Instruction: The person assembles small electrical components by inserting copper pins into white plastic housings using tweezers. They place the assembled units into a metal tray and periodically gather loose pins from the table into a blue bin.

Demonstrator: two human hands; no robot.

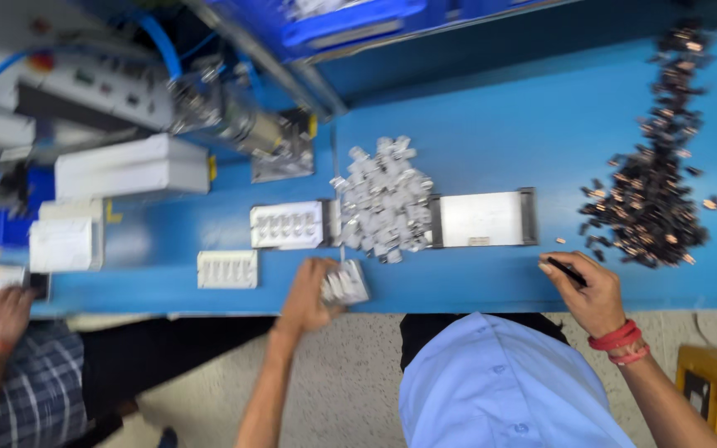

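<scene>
The left hand (309, 292), at the lower middle of the frame, is curled around a small grey-white block of parts (345, 284), holding it at the near edge of the blue table (499, 124). The right hand (584, 288), at the lower right, pinches a thin black tool (568, 271) between thumb and fingers, its tip pointing toward the upper left; red bands (620, 342) circle that wrist.

Just above the left hand lies a heap of small pale plastic pieces (385, 199), spread between a white slotted fixture (287, 224) on its left and a flat grey plate with dark end rails (483, 218) on its right. A second white slotted block (227, 269) sits left of the held block, near the table edge. At the right, a long pile of small dark and copper-coloured parts (653, 191) runs from the upper right corner down toward the right hand, with a few strays between the pile and the plate.

At the upper left stand white boxes (130, 166) and a machine with blue hoses (209, 104); the blur hides its detail. Another person's hand (2, 315) rests at the lower left edge, seemingly on a small white object (3, 276).
</scene>
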